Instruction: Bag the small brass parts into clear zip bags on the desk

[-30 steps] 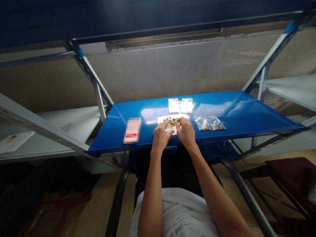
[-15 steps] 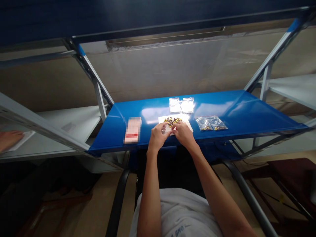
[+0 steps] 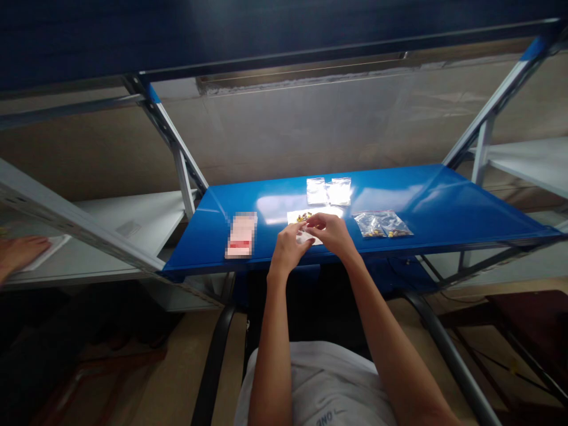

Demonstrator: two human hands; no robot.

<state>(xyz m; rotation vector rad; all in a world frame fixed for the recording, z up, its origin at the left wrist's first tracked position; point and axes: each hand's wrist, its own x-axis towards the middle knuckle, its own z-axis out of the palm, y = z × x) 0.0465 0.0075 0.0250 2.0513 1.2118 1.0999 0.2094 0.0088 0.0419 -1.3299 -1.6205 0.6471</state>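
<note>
Over the near side of the blue table, my left hand (image 3: pixel 286 247) is closed on a small clear plastic bag (image 3: pixel 302 235). My right hand (image 3: pixel 332 232) meets it from the right, its fingertips pinched at the top of the bag; what they hold is too small to make out. Just beyond my fingers, yellow-and-dark capsules (image 3: pixel 304 217) lie piled on a white sheet (image 3: pixel 291 219). My right hand covers much of the pile.
To the right lie two clear bags (image 3: pixel 384 223) with a few capsules inside. Shiny zip bags (image 3: pixel 316 191) rest at the back of the blue table (image 3: pixel 448 207). A blurred pink item (image 3: pixel 242 234) lies left. Another person's hand (image 3: pixel 24 251) is on the left shelf.
My right hand has shifted its fingers up over the bag and now hides more of the capsules. My left hand keeps its hold. The whole view has shifted slightly.
</note>
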